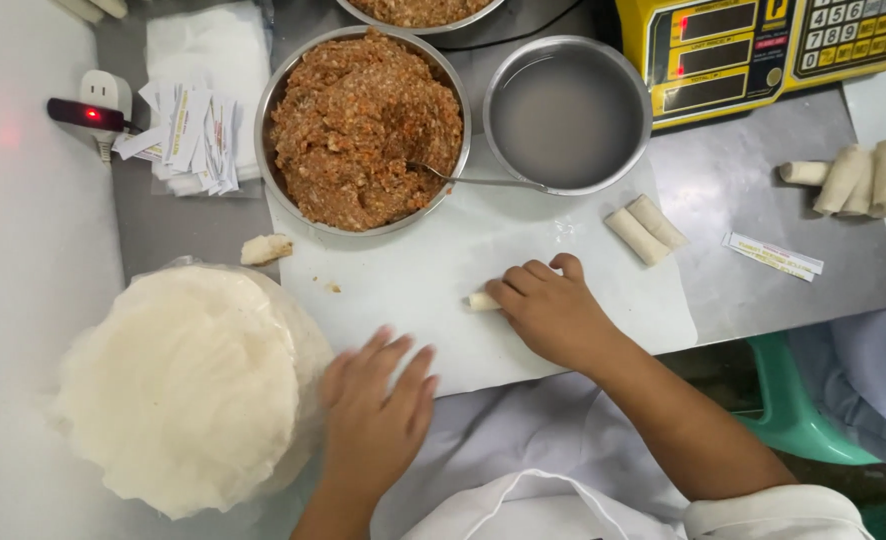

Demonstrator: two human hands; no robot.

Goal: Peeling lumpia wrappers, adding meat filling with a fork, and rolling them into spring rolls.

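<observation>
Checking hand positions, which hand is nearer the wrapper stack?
Left. The left hand rests at the edge of the wrapper stack; the right hand is apart on the white board, covering a roll.

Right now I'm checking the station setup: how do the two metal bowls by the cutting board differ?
The left bowl is heaped with brown-orange minced filling, while the right bowl holds only cloudy liquid. The left bowl looks wider than the right bowl. A spoon digs into the left bowl's filling; its handle only reaches the right bowl's rim. Both are round, shiny metal and overlap the white board.
</observation>
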